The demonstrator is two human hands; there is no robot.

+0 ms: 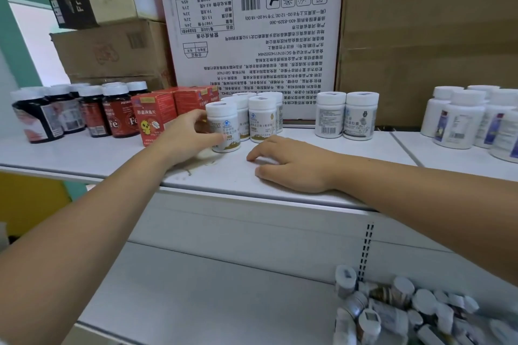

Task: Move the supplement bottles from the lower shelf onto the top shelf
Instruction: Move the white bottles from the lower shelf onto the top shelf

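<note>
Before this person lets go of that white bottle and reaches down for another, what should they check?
1. Held bottle stands upright on the top shelf: ok.
2. Left hand grip: ok, fingers curl round the bottle's side.
3. Right hand free for the next pick: ok, it rests open on the shelf, holding nothing.
4. Room for more: ok, bare shelf before the pair of bottles to the right.
5. Lower shelf emptied: not ok, a pile of bottles lies there.
</note>
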